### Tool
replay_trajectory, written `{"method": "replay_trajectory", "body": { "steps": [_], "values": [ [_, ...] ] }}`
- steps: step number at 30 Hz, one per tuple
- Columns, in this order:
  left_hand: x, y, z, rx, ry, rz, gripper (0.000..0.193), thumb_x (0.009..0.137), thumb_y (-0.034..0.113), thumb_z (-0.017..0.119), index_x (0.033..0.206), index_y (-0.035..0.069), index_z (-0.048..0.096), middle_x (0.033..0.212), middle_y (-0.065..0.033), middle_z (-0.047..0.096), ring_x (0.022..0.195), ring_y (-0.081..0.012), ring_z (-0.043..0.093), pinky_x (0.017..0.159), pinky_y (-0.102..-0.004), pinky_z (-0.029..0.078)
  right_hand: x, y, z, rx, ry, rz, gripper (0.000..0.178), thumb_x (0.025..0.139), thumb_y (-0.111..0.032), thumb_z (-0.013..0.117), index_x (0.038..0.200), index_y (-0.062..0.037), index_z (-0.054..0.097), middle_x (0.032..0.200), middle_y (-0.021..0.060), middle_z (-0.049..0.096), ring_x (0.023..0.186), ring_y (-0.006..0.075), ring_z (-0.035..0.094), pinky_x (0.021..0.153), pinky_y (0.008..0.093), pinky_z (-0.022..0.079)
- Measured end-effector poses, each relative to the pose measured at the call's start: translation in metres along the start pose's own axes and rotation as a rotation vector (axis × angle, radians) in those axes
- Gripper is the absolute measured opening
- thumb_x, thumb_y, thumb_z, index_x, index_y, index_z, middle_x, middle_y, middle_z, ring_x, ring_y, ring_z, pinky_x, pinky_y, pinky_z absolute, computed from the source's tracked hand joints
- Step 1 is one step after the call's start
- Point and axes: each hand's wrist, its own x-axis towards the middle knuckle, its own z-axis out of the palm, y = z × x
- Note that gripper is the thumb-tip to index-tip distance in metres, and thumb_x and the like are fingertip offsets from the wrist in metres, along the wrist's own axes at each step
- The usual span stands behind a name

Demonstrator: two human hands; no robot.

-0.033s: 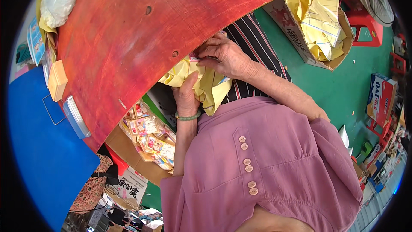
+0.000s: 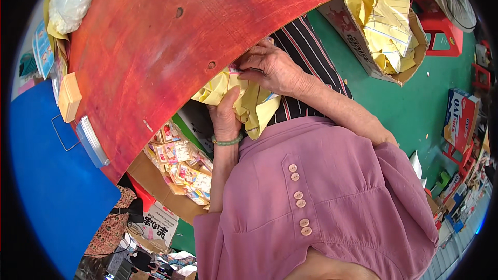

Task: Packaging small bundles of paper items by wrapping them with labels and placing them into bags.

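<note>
Just off the near edge of the red tabletop, the right hand's fingers are bending around a small pink-and-white piece; whether they are clamping it, I cannot tell. The left hand is gripping a yellow sheet under its thumb. Both hands are touching distance from that sheet, which is hanging away from the tabletop, too crumpled to show a long axis. The tabletop's edge is overhanging the fingertips; green floor is stretching to its right.

1 fisheye view looks steeply down from the wearer's head, close over the mauve blouse, facing the left hand and right hand beside the red worktop
</note>
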Motion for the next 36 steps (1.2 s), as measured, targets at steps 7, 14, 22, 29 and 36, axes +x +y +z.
{"method": "replay_trajectory", "body": {
  "steps": [7, 14, 22, 29, 36],
  "values": [
    [-0.002, 0.001, 0.005, 0.066, 0.041, 0.051, 0.062, 0.078, -0.004, 0.062, 0.135, 0.006, 0.043, 0.124, -0.0069, 0.054, 0.113, -0.0205, 0.053, 0.099, -0.0367, 0.042, 0.004, -0.001, -0.007, -0.109, -0.029, -0.151, 0.021, 0.077, -0.010, 0.071, 0.098, -0.0064, 0.070, 0.108, 0.0067, 0.066, 0.111, 0.0277, 0.058, 0.095, 0.0373, 0.048],
    [-0.003, 0.005, 0.011, 0.123, 0.052, 0.045, 0.061, 0.079, -0.004, 0.062, 0.136, 0.007, 0.043, 0.125, -0.0069, 0.053, 0.112, -0.0204, 0.054, 0.098, -0.0367, 0.043, 0.009, 0.002, -0.011, -0.071, -0.057, -0.107, 0.022, 0.074, -0.010, 0.064, 0.095, -0.0100, 0.072, 0.103, 0.0028, 0.067, 0.111, 0.0214, 0.058, 0.105, 0.0327, 0.041],
    [-0.004, 0.005, 0.014, 0.121, 0.074, 0.025, 0.062, 0.078, -0.004, 0.064, 0.135, 0.008, 0.043, 0.125, -0.0072, 0.053, 0.111, -0.0204, 0.055, 0.097, -0.0364, 0.045, 0.009, 0.010, -0.011, 0.013, -0.116, -0.045, 0.019, 0.076, -0.010, 0.064, 0.093, -0.0121, 0.073, 0.104, 0.0038, 0.067, 0.111, 0.0218, 0.057, 0.103, 0.0321, 0.041],
    [-0.002, 0.002, 0.010, 0.181, 0.049, 0.073, 0.061, 0.077, -0.004, 0.065, 0.134, 0.008, 0.045, 0.123, -0.0069, 0.054, 0.110, -0.0198, 0.054, 0.097, -0.0356, 0.044, 0.009, 0.009, -0.016, -0.019, -0.116, -0.097, 0.015, 0.079, -0.012, 0.064, 0.091, -0.0115, 0.072, 0.101, 0.0034, 0.067, 0.105, 0.0209, 0.059, 0.102, 0.0325, 0.041],
    [-0.001, 0.004, 0.011, 0.221, 0.042, 0.067, 0.053, 0.078, -0.004, 0.064, 0.128, 0.005, 0.050, 0.119, -0.0068, 0.057, 0.106, -0.0191, 0.057, 0.096, -0.0353, 0.045, 0.012, 0.011, -0.018, -0.007, -0.229, -0.033, 0.011, 0.083, -0.018, 0.063, 0.088, -0.0110, 0.071, 0.096, 0.0030, 0.068, 0.097, 0.0203, 0.062, 0.103, 0.0343, 0.040]
  ]
}}
